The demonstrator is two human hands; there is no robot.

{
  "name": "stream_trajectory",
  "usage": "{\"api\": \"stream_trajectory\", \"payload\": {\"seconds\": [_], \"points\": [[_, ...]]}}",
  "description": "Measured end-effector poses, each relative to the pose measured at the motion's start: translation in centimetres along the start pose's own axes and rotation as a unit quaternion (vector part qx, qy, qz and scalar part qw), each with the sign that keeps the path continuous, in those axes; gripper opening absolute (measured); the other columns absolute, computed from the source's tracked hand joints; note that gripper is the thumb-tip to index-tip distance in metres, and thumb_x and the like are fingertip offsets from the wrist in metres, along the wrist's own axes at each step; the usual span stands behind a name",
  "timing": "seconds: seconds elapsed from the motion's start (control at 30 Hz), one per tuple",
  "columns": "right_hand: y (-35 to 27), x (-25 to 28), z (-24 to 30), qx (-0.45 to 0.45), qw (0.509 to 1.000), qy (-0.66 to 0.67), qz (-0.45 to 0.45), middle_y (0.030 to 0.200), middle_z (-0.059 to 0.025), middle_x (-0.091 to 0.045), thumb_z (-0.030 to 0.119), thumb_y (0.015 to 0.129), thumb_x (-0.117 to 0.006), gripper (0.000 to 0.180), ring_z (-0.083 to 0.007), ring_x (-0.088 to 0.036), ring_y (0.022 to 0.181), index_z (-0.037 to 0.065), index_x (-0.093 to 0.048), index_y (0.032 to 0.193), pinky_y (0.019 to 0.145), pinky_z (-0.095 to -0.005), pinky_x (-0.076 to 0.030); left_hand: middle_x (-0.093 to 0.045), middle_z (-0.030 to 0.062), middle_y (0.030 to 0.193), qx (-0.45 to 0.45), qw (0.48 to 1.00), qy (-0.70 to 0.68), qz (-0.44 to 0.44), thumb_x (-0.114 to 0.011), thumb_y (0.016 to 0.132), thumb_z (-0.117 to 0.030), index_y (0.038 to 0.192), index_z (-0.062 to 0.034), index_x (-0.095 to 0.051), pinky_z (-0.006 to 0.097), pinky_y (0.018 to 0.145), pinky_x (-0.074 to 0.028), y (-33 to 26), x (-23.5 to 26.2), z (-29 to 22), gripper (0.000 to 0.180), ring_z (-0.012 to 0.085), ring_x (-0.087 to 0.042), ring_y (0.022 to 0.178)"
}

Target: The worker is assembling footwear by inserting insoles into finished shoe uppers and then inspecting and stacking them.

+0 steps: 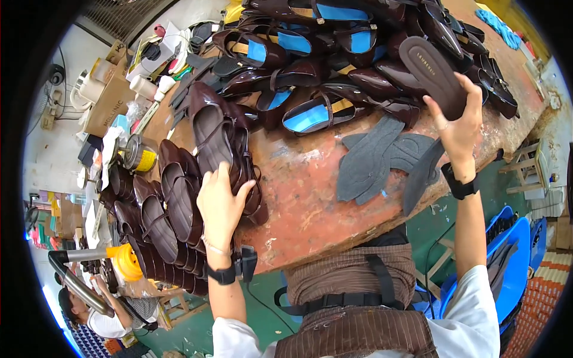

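Note:
My right hand (462, 125), raised over the right side of the table, grips a dark brown insole (431, 68) by its lower end between thumb and fingers. My left hand (219, 200) has its thumb spread wide, and its fingertips touch the heel end of a glossy dark brown shoe (210, 134). That shoe lies with the stacked strap shoes (170, 215) at the left. Below my right hand, several dark grey insoles (373, 158) overlap on the tabletop, and another grey insole (422, 179) leans over the near edge.
A large heap of dark shoes with blue-and-tan insides (310, 116) covers the far side of the worn red table (298, 209). A can (141, 153) and cardboard box (110, 104) stand left. Blue chairs (513, 262) are at right; another person (104, 310) works at lower left.

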State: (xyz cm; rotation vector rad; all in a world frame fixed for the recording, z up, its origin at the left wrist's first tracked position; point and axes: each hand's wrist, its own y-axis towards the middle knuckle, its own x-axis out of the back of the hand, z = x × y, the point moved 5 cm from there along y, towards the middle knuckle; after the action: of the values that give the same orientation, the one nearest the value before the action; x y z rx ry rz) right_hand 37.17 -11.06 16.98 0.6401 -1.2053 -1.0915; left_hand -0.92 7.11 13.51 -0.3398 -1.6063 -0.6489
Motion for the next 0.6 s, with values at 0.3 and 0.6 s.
{"api": "stream_trajectory", "payload": {"seconds": [0.3, 0.6], "points": [[1.4, 0.0, 3.5, -0.151, 0.971, 0.182, 0.021, 0.114, -0.0127, -0.067, 0.015, 0.079, -0.085, 0.057, -0.0174, -0.064, 0.102, -0.002, -0.057, 0.126, 0.091, -0.0313, -0.051, -0.046, 0.0210, 0.147, -0.160, 0.913, -0.375, 0.017, -0.080, 0.078, -0.042, 0.145, -0.0024, -0.043, 0.050, 0.111, -0.036, 0.5, 0.3, -18.0, 0.087, 0.0400, -0.044, 0.135], [1.0, 10.2, -11.7, -0.374, 0.770, 0.476, -0.203, 0.098, -0.0068, -0.058, 0.040, 0.099, -0.060, 0.047, -0.0176, -0.054, 0.087, 0.000, -0.055, 0.123, 0.085, -0.0320, -0.048, -0.072, 0.0128, 0.097, -0.231, 0.619, -0.649, 0.376, -0.074, 0.089, -0.029, 0.119, 0.0032, -0.062, 0.033, 0.079, -0.051, 4.5, -10.9, -27.2, 0.046, 0.0151, -0.061, 0.084]]}}
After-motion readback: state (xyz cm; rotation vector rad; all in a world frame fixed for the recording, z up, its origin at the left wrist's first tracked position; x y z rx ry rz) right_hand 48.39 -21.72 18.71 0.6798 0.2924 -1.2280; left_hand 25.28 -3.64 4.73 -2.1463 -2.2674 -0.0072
